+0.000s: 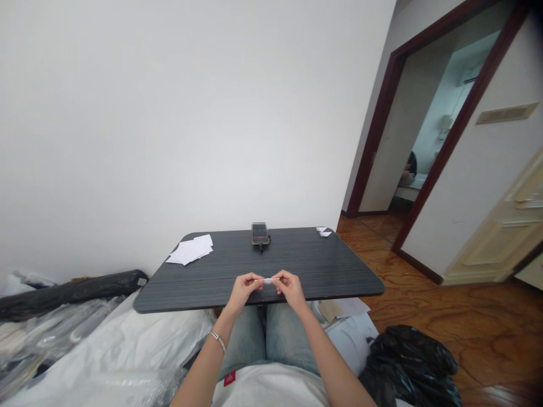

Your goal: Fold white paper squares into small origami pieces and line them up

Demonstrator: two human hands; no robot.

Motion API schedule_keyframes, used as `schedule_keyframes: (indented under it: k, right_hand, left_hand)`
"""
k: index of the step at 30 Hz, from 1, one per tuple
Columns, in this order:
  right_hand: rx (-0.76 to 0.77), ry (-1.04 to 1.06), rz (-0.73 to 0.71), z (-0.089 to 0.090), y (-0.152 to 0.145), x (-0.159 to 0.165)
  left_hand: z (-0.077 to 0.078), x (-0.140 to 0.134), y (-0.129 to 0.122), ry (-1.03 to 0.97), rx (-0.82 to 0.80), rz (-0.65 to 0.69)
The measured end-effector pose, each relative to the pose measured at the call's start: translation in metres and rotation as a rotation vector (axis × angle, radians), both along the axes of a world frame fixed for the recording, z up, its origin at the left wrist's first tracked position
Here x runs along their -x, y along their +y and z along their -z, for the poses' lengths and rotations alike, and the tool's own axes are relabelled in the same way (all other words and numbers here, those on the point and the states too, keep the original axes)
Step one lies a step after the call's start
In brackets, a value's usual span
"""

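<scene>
A small folded piece of white paper is held up between both hands over the front part of the dark table. My left hand pinches its left end between thumb and fingers. At the right end, my right hand pinches it the same way. Most of the paper is hidden by my fingertips. To the far left on the table lies a pile of white paper sheets. Two small folded white papers rest near the far right corner.
A phone on a stand stands at the table's back, by the white wall. Plastic-wrapped goods lie left of the table. A black plastic bag sits on the wooden floor to the right. Through the doorway a person is seated.
</scene>
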State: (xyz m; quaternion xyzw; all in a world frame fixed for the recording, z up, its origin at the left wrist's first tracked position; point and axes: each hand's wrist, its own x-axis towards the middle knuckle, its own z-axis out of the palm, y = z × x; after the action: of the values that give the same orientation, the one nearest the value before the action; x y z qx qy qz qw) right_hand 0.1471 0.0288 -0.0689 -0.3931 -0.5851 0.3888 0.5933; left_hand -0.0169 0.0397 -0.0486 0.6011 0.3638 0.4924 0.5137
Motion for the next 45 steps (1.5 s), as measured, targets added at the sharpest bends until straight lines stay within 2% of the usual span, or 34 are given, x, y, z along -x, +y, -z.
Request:
schedule_keyframes:
  k: [8,15,25,29,38,45]
  right_hand:
    - [-0.054,-0.149,-0.014,-0.007,-0.003,0.001]
    - [-0.174,-0.213,0.045,-0.010,-0.004,0.000]
    - [-0.009,-0.076,0.102,-0.004,0.001,0.001]
    - [0.007,-0.063,0.085,-0.003,0.002,0.000]
    - [0.008,-0.072,-0.049,-0.002,0.001,0.001]
    - [0.021,-0.055,-0.014,-0.002,0.004,0.000]
  left_hand:
    - [-0.004,-0.002,-0.003,0.024,-0.022,0.040]
    - [-0.003,-0.003,-0.002,0.040,-0.039,0.040]
    - [0.007,-0.003,0.006,0.077,-0.042,-0.065]
    - [0.004,-0.003,0.005,0.121,-0.078,-0.082]
    - [0.003,-0.005,0.001,0.206,-0.141,-0.062]
    - [0.007,-0.003,0.006,0.182,-0.157,-0.048]
